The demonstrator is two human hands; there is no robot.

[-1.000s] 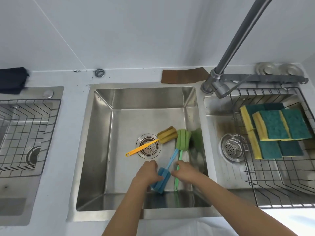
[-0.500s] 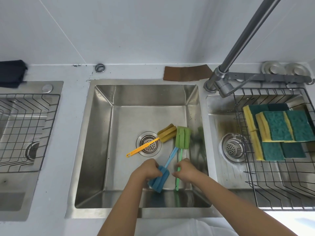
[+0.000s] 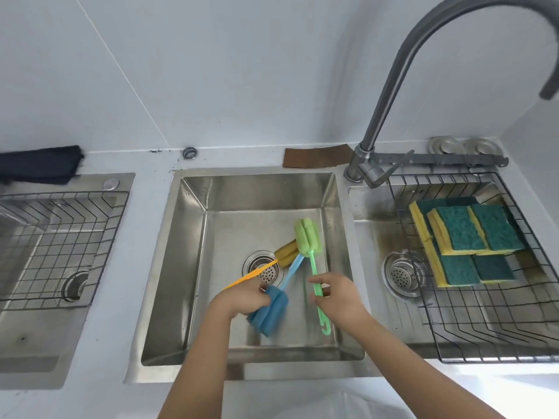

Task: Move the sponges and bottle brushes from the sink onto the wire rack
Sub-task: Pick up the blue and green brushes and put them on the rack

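Over the middle steel sink my left hand grips the blue bottle brush by its sponge head, its handle pointing up and right. My right hand holds the green bottle brush by its handle, its green head raised above the sink floor. A yellow bottle brush lies on the sink floor across the drain, partly under the other two. Several yellow-and-green sponges lie on the wire rack over the right basin.
A tall grey faucet arches over the right side, its base between the sink and the rack. A second wire rack sits over the left basin. A dark cloth and a brown pad lie on the back counter.
Both hands have lifted their brushes off the sink floor. The green brush head has risen and tilted left over the yellow brush. The view has tilted up.
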